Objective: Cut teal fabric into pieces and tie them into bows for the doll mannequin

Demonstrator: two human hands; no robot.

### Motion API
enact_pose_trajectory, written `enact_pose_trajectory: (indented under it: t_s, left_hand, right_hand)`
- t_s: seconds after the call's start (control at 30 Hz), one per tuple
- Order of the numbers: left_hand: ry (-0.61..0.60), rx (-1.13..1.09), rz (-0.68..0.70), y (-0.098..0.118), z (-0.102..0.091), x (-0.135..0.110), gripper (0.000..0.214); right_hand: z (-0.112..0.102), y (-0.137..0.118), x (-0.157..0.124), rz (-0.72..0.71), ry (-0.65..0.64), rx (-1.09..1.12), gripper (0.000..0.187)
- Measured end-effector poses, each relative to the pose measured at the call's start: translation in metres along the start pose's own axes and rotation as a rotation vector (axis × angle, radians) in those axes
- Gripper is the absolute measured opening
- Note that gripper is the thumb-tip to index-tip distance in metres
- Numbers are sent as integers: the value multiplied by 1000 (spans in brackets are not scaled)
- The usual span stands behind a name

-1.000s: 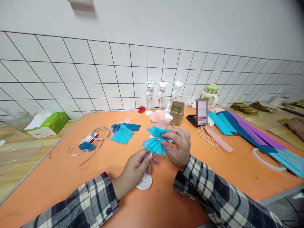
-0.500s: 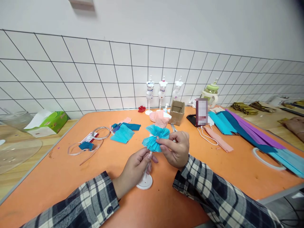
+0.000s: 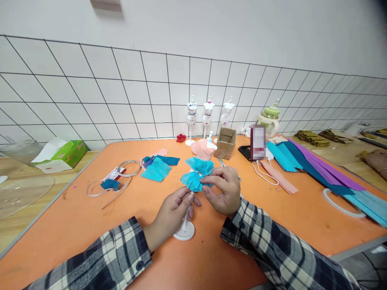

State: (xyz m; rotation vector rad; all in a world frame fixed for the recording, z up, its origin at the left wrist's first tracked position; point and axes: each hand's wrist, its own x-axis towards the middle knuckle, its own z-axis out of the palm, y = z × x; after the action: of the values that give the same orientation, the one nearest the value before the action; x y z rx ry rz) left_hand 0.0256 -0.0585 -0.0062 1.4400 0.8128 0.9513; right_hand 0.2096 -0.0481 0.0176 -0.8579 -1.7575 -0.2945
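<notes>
Bright blue gathered crepe paper point(image 3: 193, 183) fans out in ruffles at the top of a small white stand point(image 3: 185, 233), with a bit of white showing at its centre. My left hand point(image 3: 172, 209) is closed around the stand's thin post, just under the ruffles. The round base leans toward me, and I cannot tell whether it touches the table. My right hand point(image 3: 224, 189) pinches the right edge of the crepe paper between thumb and fingers. Scissors point(image 3: 221, 162) lie partly hidden behind this hand.
On the orange table point(image 3: 145, 257), three miniature dress forms point(image 3: 208, 110) stand at the back beside a cardboard box point(image 3: 226, 143). Blue paper pieces point(image 3: 156, 169) and wire coils point(image 3: 128, 168) lie left. A phone point(image 3: 258, 143), bottle point(image 3: 268, 121) and coloured paper strips point(image 3: 326, 167) are right.
The fingers of my right hand have shifted slightly on the ruffle's right edge, and the ruffle has changed shape a little. My left hand keeps its hold on the post.
</notes>
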Motion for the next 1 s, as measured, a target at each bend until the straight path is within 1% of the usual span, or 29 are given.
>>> enact_pose_trajectory:
  t_s: [0.07, 0.13, 0.27, 0.4, 0.53, 0.6, 0.67, 0.73, 0.83, 0.9, 1.0]
  left_hand:
    - [2, -9, -4, -1, 0, 0, 29]
    - [1, -12, -7, -1, 0, 0, 29]
    - [2, -2, -9, -4, 0, 0, 30]
    - [-7, 68, 1, -5, -2, -2, 31]
    - [-15, 100, 9, -6, -3, -4, 32]
    - [-23, 101, 17, -6, -4, -4, 31]
    - [-25, 103, 23, -7, -4, -3, 30]
    - [-2, 112, 34, -6, -5, -2, 30]
    - [73, 145, 90, -2, -8, 3, 29]
    - [129, 190, 129, -1, -12, 6, 28]
    - [210, 268, 154, -5, -21, 13, 27]
  right_hand:
    - [-1, -2, 1, -14, 3, 19, 16]
    - [-2, -3, 1, -12, 37, 23, 18]
    - [0, -3, 2, 75, 122, -39, 14]
    - [2, -2, 3, 128, 126, -72, 8]
    - [0, -3, 4, 123, 125, -36, 5]
    - [-1, -3, 2, 119, 113, 1, 9]
    - [-1, -2, -2, 128, 113, 46, 16]
    - [1, 0, -6, 149, 133, 80, 22]
    - [5, 3, -9, 208, 167, 103, 25]
    - [7, 5, -8, 244, 144, 111, 26]
    - [10, 6, -5, 263, 49, 89, 28]
